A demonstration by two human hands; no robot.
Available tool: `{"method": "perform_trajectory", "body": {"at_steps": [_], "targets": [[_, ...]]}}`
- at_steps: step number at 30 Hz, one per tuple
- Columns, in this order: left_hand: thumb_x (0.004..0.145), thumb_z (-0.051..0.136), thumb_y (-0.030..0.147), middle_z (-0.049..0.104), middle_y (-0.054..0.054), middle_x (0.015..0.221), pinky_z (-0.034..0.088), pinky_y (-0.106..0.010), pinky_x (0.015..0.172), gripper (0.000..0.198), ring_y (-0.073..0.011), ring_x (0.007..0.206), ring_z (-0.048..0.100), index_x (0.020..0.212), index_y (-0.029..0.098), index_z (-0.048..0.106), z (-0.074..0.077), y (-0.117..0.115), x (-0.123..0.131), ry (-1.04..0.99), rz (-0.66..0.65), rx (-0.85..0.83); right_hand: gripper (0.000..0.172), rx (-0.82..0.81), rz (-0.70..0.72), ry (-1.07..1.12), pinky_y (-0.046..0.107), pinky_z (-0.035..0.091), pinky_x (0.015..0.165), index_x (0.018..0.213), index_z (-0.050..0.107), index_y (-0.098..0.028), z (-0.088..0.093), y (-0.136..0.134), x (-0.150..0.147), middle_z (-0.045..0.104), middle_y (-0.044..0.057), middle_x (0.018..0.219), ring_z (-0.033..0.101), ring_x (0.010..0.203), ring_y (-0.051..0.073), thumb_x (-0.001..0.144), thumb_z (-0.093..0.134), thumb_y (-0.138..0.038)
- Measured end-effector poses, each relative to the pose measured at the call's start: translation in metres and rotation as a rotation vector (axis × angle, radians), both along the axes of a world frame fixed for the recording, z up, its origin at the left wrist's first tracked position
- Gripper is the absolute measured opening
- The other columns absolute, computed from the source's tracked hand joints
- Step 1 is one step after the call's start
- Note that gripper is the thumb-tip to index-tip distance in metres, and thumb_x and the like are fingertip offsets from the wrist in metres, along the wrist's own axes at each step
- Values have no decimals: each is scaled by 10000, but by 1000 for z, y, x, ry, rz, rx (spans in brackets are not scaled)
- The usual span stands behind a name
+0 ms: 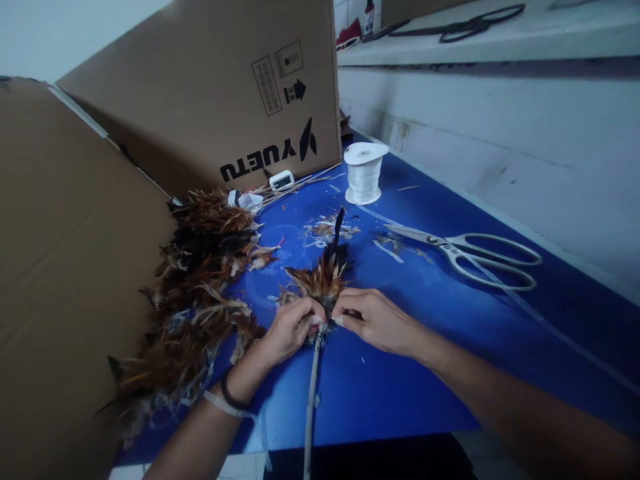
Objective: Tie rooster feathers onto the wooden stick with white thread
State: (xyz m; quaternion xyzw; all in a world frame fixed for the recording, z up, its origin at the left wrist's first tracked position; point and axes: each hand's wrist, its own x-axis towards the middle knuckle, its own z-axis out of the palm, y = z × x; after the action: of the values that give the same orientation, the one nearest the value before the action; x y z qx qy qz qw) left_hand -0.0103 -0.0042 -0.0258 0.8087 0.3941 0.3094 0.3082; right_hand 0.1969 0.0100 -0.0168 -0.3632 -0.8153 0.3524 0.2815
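A bunch of brown and black feathers (321, 279) surrounds the far end of a thin wooden stick (311, 400), which runs back toward me. My left hand (293, 327) pinches the bunch at its pale base, where the quills meet the stick. Just to the right, my right hand (373, 319) is closed in a pinch at the same base. Whatever lies between its fingertips is too small to make out. Around my left wrist are a black band (233, 393) and a strip of white ribbon (225, 405) with a loose end hanging.
Loose feathers (200, 313) pile up on the left against a cardboard box (200, 100). On the blue tabletop (390, 393) stand a spool of white ribbon (364, 177) and open scissors (465, 257). A small white timer-like device (281, 180) and thin sticks (305, 183) lie behind.
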Motion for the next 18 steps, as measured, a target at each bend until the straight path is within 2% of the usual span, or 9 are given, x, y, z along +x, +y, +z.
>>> {"method": "perform_trajectory", "body": {"at_steps": [5, 8, 18], "targets": [[855, 561, 300, 552, 35, 605, 403, -187, 535, 150, -69, 504, 498, 816, 156, 572, 0, -3, 4, -34, 118, -77, 129, -33, 1, 13, 218, 352, 539, 745, 653, -184, 1, -2, -2, 571, -15, 703, 511, 584, 93, 787, 550, -119], [826, 603, 312, 575, 38, 618, 409, -180, 523, 158, -63, 491, 514, 815, 159, 563, 0, -4, 6, -55, 155, -88, 130, -52, 1, 29, 217, 363, 547, 741, 657, -186, 1, -3, -2, 573, -15, 708, 521, 599, 95, 788, 555, -122], [847, 574, 254, 625, -12, 723, 438, -199, 623, 91, -105, 653, 574, 841, 167, 601, 5, -5, 1, 106, 53, 170, 120, -98, -30, 88, 213, 376, 529, 692, 640, -184, 2, -5, -4, 563, -22, 687, 519, 571, 86, 780, 572, -139]]}}
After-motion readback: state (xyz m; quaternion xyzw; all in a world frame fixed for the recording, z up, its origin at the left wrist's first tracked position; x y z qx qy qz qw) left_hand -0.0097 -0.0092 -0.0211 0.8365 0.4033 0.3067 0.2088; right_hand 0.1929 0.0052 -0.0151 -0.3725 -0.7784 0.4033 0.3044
